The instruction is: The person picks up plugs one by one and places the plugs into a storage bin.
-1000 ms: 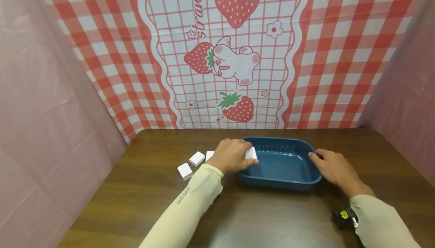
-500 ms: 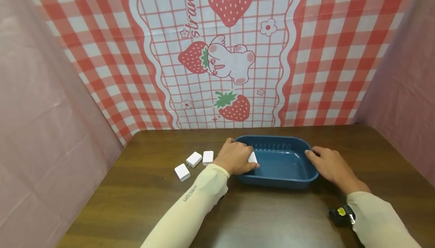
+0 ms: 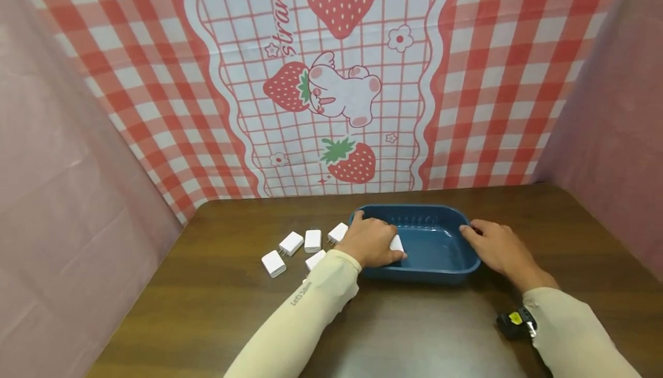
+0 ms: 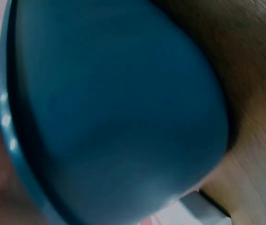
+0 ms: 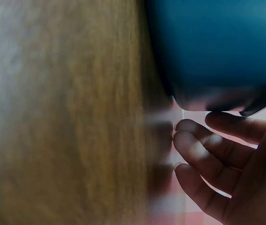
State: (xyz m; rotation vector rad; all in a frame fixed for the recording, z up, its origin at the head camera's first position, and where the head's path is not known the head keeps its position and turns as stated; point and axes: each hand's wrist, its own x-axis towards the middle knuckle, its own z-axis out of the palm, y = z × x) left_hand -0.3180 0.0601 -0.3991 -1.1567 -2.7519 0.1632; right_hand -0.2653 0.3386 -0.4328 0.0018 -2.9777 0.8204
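Pinching the plug point(image 3: 396, 244) at its thumb side, the left hand point(image 3: 370, 243) keeps a narrow grip; its remaining fingers reach down past the rim of the bin point(image 3: 419, 277), so the plug sits inside the bin's left end. Whether it touches the floor is hidden by the hand, as are its prongs. A good release, I judge, is low: bring the plug down until it meets the floor, then part thumb and fingers just enough to free it, rather than dropping it. An outer finger shows at the rim beyond the grip, so lifting straight up before drawing away should avoid dragging the bin.

Right of the grip, across the bin, the right hand point(image 3: 502, 254) lays its thumb at the rim, other fingers loosely bent outside the wall. That light touch seems enough to steady the bin; pressing harder could tip or slide it on the table point(image 3: 414, 338).

Left of the grip, five more plugs point(image 3: 312, 240) lie near one another on the table. One is partly covered by the left sleeve point(image 3: 295, 315), so the forearm probably needs to rise to avoid brushing it.
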